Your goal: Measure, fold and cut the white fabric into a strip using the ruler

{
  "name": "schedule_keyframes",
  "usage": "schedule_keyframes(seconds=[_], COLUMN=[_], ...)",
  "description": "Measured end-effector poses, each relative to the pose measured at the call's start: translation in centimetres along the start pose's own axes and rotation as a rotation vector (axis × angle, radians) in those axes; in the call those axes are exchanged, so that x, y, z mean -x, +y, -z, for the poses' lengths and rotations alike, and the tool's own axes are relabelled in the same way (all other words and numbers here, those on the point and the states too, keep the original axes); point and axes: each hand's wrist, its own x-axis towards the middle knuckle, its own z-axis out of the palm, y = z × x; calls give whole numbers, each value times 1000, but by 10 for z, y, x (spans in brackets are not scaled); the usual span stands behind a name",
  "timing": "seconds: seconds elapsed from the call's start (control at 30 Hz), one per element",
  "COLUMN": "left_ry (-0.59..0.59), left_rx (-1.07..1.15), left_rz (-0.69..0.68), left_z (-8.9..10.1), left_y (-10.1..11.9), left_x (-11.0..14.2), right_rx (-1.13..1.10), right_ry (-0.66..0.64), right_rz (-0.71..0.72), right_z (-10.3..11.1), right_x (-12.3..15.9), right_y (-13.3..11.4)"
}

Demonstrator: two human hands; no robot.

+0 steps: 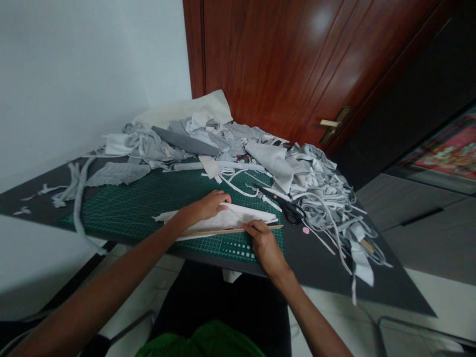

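Note:
A piece of white fabric (238, 216) lies on the green cutting mat (141, 208). Along its near edge runs a thin wooden ruler (219, 231). My left hand (206, 206) rests on the fabric's upper left part, fingers curled down over its edge. My right hand (262, 239) presses on the ruler near its right end, fingers bent onto it. Black-handled scissors (288, 208) lie just right of the fabric, touching neither hand.
A heap of grey and white fabric scraps and strips (230, 144) covers the back and right of the dark table (390, 287). A small pink object (305, 230) lies near the scissors. A wooden door (297, 64) stands behind; white wall on the left.

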Motion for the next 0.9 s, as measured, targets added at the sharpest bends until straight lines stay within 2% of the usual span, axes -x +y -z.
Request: schedule_keyframes(seconds=[0.27, 0.33, 0.43, 0.63, 0.77, 0.9], left_ry=[139, 162, 113, -31, -69, -98], left_rx=[-68, 21, 54, 120, 200, 229], left_rz=[10, 9, -39, -158, -123, -100], left_z=[14, 11, 2, -5, -2, 2], left_y=[50, 59, 65, 64, 59, 52], left_x=[43, 55, 67, 55, 41, 36], right_rx=[-12, -2, 16, 41, 101, 180], right_ry=[-19, -34, -73, -233, -326, -381], right_rz=[-14, -25, -40, -25, -6, 35], right_z=[2, 3, 7, 28, 45, 54], right_x=[-5, -6, -10, -27, -39, -51], right_y=[-1, -3, -6, -16, -18, -13])
